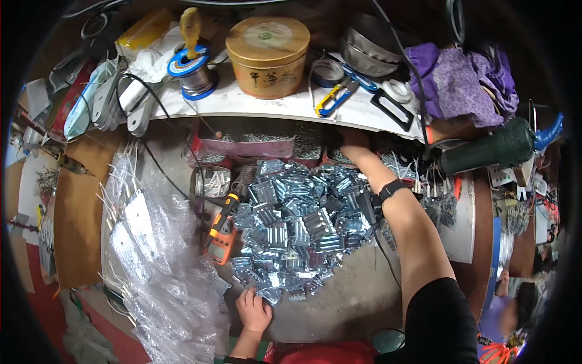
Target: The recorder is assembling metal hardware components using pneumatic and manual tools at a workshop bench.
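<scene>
A large heap of small clear plastic packets (303, 224) with shiny metal parts inside covers the middle of the bench. At the heap's near left edge, my left hand (253, 310) is closed, its fingertips on the corner of one small packet (270, 295). My right hand (351, 141) reaches far forward under the shelf, over the row of bins of small metal parts (308, 149). Shadow and the shelf hide its fingers. On my right wrist is a black strap (391, 190) with a dark box and a cable.
A pile of bubble-wrapped pieces with white wires (157, 261) lies left. An orange multimeter (221, 242) and a soldering iron in its coil holder (225, 212) stand beside the heap. The shelf (218, 109) above holds a round tin (267, 57), a solder spool (193, 76) and purple cloth (464, 82).
</scene>
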Demonstrator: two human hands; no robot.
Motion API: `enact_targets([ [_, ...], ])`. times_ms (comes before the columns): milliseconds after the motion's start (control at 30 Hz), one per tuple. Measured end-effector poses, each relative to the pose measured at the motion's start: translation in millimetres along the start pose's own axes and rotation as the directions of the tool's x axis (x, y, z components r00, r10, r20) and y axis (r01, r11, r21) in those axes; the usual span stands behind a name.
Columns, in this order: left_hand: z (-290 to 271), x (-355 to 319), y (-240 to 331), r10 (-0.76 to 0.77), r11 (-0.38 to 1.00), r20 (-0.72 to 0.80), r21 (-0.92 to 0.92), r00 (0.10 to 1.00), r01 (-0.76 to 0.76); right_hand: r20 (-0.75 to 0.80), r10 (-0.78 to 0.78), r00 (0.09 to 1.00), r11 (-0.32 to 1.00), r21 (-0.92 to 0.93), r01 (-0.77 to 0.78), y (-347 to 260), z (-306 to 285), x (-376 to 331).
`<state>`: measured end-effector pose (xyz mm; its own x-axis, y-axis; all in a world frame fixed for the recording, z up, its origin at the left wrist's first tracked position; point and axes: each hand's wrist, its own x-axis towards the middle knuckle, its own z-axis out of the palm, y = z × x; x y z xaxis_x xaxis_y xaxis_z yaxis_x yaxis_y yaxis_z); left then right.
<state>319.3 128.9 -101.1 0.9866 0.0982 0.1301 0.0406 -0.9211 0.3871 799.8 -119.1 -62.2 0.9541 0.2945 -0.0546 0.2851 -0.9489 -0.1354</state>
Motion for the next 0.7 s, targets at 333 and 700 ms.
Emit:
enact_targets([
  [333, 3, 1, -2, 0.021, 1.0, -0.017, -0.009, 1.0, -0.021, -0.419, 0.07, 0.905, 0.964, -0.205, -0.169, 36, -86, -74],
  [700, 3, 1, -3, -0.004, 1.0, 0.008, -0.004, 1.0, 0.004, 0.238, -0.152, 0.959, 0.97, 0.223, 0.098, 1, -16, 5],
])
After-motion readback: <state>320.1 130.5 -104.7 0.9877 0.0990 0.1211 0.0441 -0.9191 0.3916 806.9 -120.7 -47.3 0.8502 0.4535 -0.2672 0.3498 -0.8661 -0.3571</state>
